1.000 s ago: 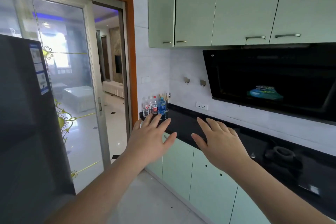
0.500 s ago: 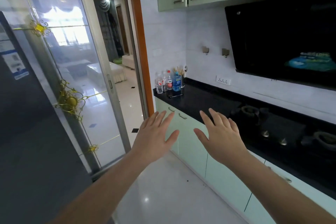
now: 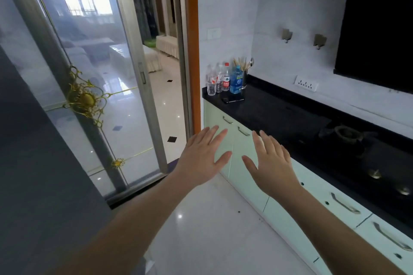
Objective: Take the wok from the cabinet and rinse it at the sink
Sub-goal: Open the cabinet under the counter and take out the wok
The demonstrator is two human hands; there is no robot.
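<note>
My left hand (image 3: 202, 158) and my right hand (image 3: 271, 163) are held out in front of me, palms down, fingers spread, holding nothing. Behind them runs a row of pale green lower cabinets (image 3: 243, 176) with metal handles, all doors closed, under a black countertop (image 3: 274, 114). No wok and no sink are in view.
A gas hob (image 3: 348, 138) with knobs is set in the counter on the right. Bottles and a utensil holder (image 3: 225, 80) stand at the counter's far end. A glass sliding door (image 3: 89, 78) and a dark fridge side (image 3: 33, 174) are on the left. White tiled floor (image 3: 207, 225) lies below.
The view has tilted down and moved closer to the counter: upper cabinets have left the frame and lower cabinets and floor now show. Both hands stay spread and empty.
</note>
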